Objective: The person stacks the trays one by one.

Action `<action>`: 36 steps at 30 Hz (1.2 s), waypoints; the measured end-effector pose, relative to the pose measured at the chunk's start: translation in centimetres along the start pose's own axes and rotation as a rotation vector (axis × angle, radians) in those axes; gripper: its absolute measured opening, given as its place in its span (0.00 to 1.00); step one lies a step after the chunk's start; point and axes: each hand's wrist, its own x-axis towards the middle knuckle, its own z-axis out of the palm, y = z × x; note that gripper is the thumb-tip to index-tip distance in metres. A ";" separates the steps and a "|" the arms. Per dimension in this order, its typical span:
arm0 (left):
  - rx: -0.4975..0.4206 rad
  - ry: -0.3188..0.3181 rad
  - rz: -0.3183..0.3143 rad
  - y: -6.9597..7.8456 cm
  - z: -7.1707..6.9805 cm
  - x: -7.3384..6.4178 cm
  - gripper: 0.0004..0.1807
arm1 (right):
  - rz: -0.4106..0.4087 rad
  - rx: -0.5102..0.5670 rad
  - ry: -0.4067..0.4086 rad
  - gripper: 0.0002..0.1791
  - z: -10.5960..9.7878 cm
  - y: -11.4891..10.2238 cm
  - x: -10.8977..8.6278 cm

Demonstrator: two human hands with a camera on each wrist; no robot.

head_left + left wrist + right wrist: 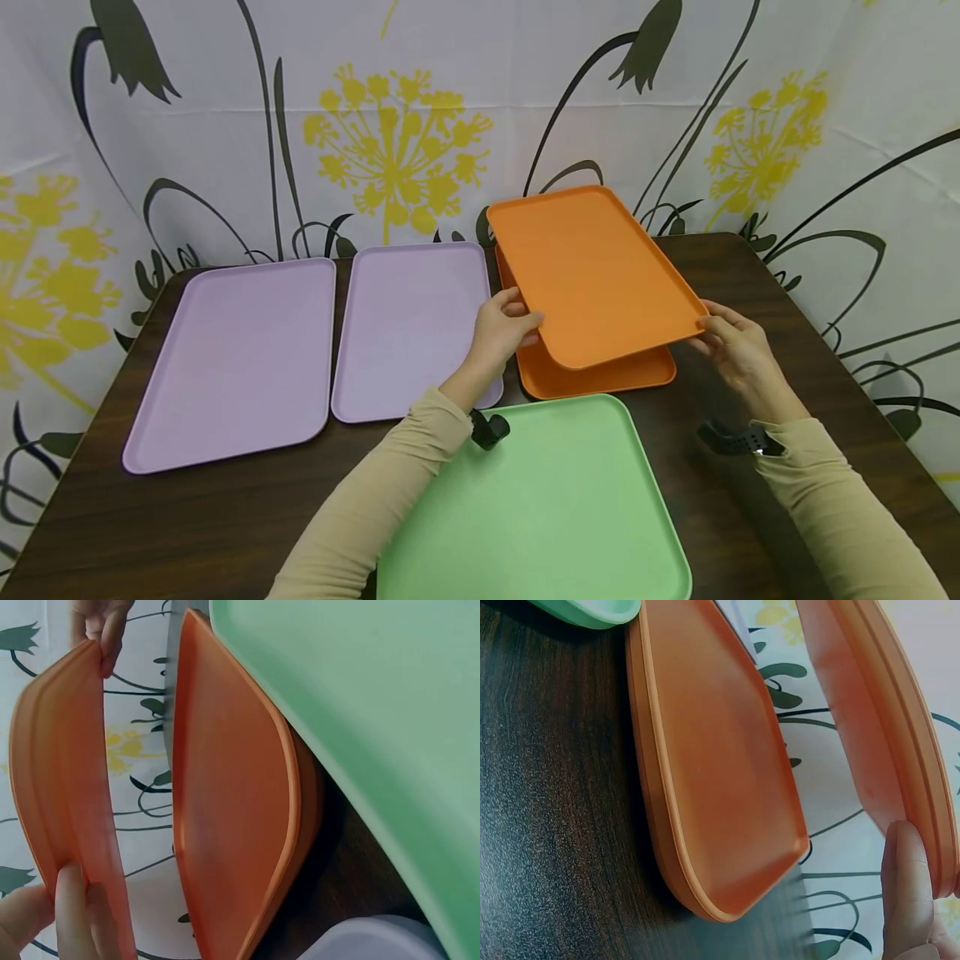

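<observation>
Dark wood-grain table [195, 517]. Pale-green rectangular plastic-looking tray [540, 500], near side. Raised orange rectangular plastic-looking tray [600, 275], tilted, above matching lower orange tray [600, 379]. Likely light, stiff, smooth, perhaps slippery; best held at opposite rims. Left hand [501, 332]: thumb atop, fingers beneath, pinching left rim. Right hand [738, 354]: likewise pinching near-right corner, barely parted.
</observation>
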 end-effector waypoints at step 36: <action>0.059 0.022 -0.024 -0.6 -0.9 1.0 0.34 | 0.021 -1.072 0.058 0.27 1.5 -0.2 2.4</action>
